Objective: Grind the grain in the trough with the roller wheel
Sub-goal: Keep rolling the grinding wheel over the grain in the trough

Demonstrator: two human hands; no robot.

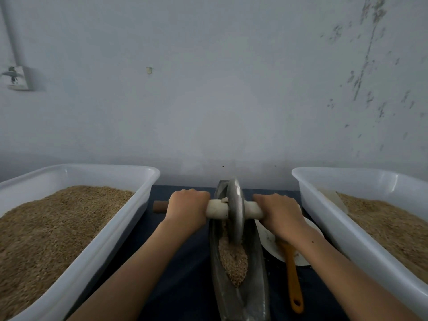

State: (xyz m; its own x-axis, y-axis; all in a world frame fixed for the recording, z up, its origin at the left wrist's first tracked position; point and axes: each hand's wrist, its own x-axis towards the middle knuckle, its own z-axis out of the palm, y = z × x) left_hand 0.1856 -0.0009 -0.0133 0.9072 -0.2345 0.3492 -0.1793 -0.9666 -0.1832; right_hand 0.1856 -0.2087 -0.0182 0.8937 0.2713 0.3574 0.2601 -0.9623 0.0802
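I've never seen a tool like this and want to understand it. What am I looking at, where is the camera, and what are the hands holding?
There is one picture, taken by a camera on the person's head, looking forward and down at a dark table against a wall. In the middle lies a narrow metal trough with grain in it. A metal roller wheel stands on edge in the trough, with a handle running through its centre. The left hand grips one side of the handle, the right hand the other. White tubs of grain sit at the left and the right. Beside the trough lies a white plate with an orange-handled brush on it.
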